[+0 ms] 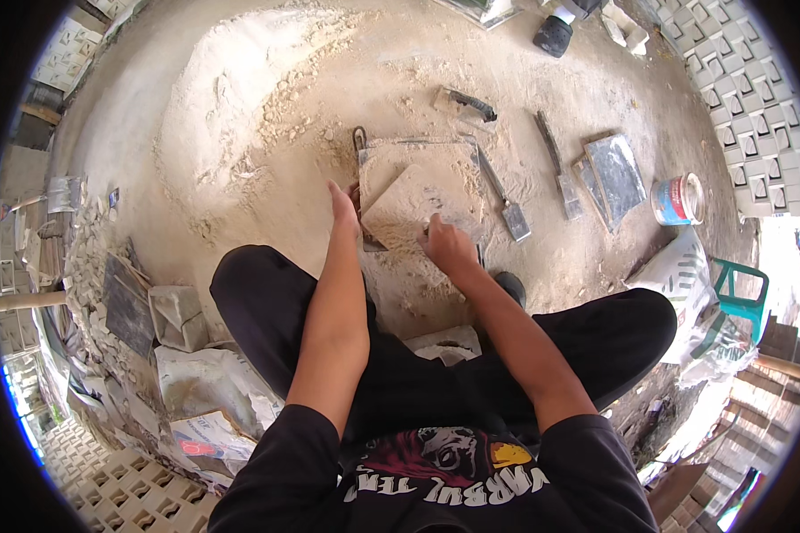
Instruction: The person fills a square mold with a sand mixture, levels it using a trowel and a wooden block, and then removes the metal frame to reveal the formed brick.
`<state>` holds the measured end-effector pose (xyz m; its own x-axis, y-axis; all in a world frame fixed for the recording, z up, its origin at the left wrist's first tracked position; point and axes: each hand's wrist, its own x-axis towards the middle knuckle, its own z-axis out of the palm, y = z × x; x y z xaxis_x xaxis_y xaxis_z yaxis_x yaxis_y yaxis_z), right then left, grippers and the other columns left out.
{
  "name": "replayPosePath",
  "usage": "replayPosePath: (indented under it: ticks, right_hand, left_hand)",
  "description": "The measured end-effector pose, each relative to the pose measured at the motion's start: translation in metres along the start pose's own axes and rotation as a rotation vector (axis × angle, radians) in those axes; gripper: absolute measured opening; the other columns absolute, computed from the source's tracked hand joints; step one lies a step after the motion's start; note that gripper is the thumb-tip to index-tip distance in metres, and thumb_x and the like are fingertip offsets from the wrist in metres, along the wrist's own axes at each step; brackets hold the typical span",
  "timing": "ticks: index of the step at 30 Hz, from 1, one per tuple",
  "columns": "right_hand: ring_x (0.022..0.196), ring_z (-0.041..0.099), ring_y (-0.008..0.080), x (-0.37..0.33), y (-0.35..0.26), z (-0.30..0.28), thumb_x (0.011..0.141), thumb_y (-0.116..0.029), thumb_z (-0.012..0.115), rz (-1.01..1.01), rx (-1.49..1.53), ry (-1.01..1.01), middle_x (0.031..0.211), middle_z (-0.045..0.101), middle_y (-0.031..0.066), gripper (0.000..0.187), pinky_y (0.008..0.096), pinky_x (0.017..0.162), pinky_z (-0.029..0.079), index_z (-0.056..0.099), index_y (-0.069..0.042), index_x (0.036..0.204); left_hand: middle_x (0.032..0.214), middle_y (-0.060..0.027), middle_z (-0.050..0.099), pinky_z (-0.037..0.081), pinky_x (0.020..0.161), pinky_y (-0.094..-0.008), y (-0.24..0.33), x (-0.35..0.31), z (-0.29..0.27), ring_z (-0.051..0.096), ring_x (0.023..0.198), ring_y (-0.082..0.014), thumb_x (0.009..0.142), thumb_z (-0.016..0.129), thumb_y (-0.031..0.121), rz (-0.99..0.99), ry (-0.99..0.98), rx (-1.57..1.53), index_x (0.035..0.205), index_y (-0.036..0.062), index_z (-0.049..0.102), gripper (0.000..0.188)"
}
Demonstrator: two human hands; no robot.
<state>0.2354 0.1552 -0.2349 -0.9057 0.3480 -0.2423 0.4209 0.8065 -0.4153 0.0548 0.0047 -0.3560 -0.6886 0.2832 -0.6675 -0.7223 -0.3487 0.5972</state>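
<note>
A square plate [407, 202] covered in pale sandy powder sits turned at an angle over a larger square metal mould [387, 155], also dusty. My left hand [345, 210] is at the plate's left corner, thumb up, its fingers partly hidden behind the edge and gripping it. Closed over the plate's lower right side is my right hand [450, 243], thumb pointing forward; whatever its fingers hold is hidden. A flat-bladed tool with a long handle [514, 220] lies just right of the mould. Beyond the mould rests a dusty trowel-like block with a dark handle [471, 105].
A large heap of pale powder [227, 98] spreads at the far left. To the right lie another long-handled scraper [560, 178], dark flat plates [618, 178] and a paint tin [676, 200]. Sacks [680, 284], a green plastic stool [742, 289] and stacked patterned blocks [742, 89] stand further right.
</note>
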Motion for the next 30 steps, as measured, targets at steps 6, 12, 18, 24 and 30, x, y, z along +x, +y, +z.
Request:
replayPosePath:
  ticks: [6,12,18,24,30]
  right_hand:
    - [0.071,0.063,0.0493,0.032,0.034,-0.020,0.095,-0.041,0.053,0.041,0.034,0.240,0.075,0.063,0.0311,0.040,0.0557,0.062,0.052,0.053,-0.001,0.091]
    - [0.079,0.065,0.0480,0.101,0.027,-0.019,0.094,-0.035,0.053,0.161,0.184,0.305,0.078,0.064,0.0327,0.044,0.0550,0.071,0.052,0.060,0.008,0.084]
    - [0.091,0.066,0.0456,0.130,-0.028,-0.009,0.095,-0.033,0.050,0.144,0.201,0.238,0.092,0.066,0.0316,0.042,0.0522,0.081,0.053,0.060,0.008,0.097]
    - [0.085,0.065,0.0490,0.101,-0.041,0.020,0.095,-0.037,0.050,-0.031,0.168,0.099,0.089,0.065,0.0324,0.047,0.0545,0.077,0.053,0.053,0.009,0.104]
    - [0.081,0.066,0.0464,0.054,-0.021,0.002,0.098,-0.042,0.048,-0.119,0.059,0.001,0.083,0.066,0.0298,0.050,0.0541,0.071,0.054,0.051,0.007,0.105]
  left_hand:
    - [0.140,-0.0212,0.051,0.029,0.112,-0.0372,-0.018,0.027,-0.022,0.045,0.133,-0.0323,0.095,0.020,0.071,0.199,0.221,0.300,0.140,-0.0034,0.047,0.091]
    - [0.141,-0.0204,0.050,0.029,0.113,-0.0379,-0.020,-0.001,0.009,0.044,0.132,-0.0325,0.096,0.020,0.070,0.268,0.211,0.545,0.141,-0.0033,0.045,0.090]
    - [0.145,-0.0151,0.047,0.031,0.110,-0.0354,0.003,-0.036,0.027,0.043,0.134,-0.0274,0.096,0.019,0.069,0.156,0.077,-0.022,0.140,-0.0006,0.046,0.087]
    - [0.140,-0.0124,0.053,0.033,0.110,-0.0357,0.017,-0.038,0.036,0.049,0.128,-0.0289,0.098,0.016,0.066,0.256,0.322,-0.008,0.139,0.0023,0.047,0.083]
    - [0.145,-0.0239,0.043,0.028,0.114,-0.0375,-0.005,-0.007,0.008,0.039,0.135,-0.0387,0.100,0.023,0.060,0.589,0.363,0.807,0.144,-0.0063,0.035,0.081]
